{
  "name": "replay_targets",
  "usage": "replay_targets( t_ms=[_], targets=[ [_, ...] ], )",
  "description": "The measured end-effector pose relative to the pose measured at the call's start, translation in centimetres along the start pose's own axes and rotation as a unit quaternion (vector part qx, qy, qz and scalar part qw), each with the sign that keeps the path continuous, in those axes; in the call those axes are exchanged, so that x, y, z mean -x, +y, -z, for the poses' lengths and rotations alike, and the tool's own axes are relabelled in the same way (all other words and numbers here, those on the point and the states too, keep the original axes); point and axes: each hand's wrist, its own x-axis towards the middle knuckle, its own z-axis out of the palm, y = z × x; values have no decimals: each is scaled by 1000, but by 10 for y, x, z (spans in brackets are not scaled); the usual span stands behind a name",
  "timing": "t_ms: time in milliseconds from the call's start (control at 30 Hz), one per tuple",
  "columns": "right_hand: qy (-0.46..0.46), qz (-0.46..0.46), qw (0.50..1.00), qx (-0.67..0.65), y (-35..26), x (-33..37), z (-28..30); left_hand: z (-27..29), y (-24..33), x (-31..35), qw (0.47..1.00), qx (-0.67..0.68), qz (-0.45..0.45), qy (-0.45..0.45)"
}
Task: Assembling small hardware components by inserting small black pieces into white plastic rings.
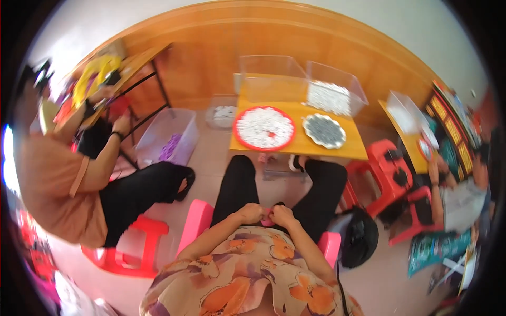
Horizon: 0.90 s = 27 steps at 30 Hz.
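Biggest thing here is the orange-brown wood-panelled wall [200, 45] across the far side, around twelve o'clock from the wearer's lap. Next up, a seated person in a brown top and black trousers [52, 184] over at nine. The yellow wooden worktop [352, 145] sits between twelve and one, just past the knees. There's a red plastic stool [386, 159] at two, and a translucent purple-tinted plastic bin [188, 138] on the floor at ten with purple stuff inside.

On the worktop: two clear rectangular plastic bins toward the back, the twelve o'clock one [271, 76] and the one o'clock one [359, 97], which has a load of small white pieces. In front, a round red-rimmed tray [235, 131] covered in white pieces at twelve, and a white scalloped plate [305, 126] of grey bits at one.

Left hand [253, 212] and right hand [282, 215] are both curled nearly closed, close together over the lap. Tiniest thing: a small pink piece [268, 216] between them. Looks pinched, but too small to tell which fingers actually have it.
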Motion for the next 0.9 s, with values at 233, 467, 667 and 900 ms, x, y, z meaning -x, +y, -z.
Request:
replay_targets(
  t_ms=[233, 467, 667, 900],
  targets=[
    [23, -4, 1000, -14, -10, 2, -11, 32, 9, 25, 983, -129, 63, 111],
    [415, -135, 879, 192, -23, 19, 82, 59, -8, 42, 871, -188, 348, 293],
    [480, -327, 813, -33, 27, 28, 132, 99, -24, 11, 844, -96, 429, 308],
    [448, -375, 809, 59, 41, 35, 137, 101, -23, -6, 822, -80, 393, 404]
  ],
)
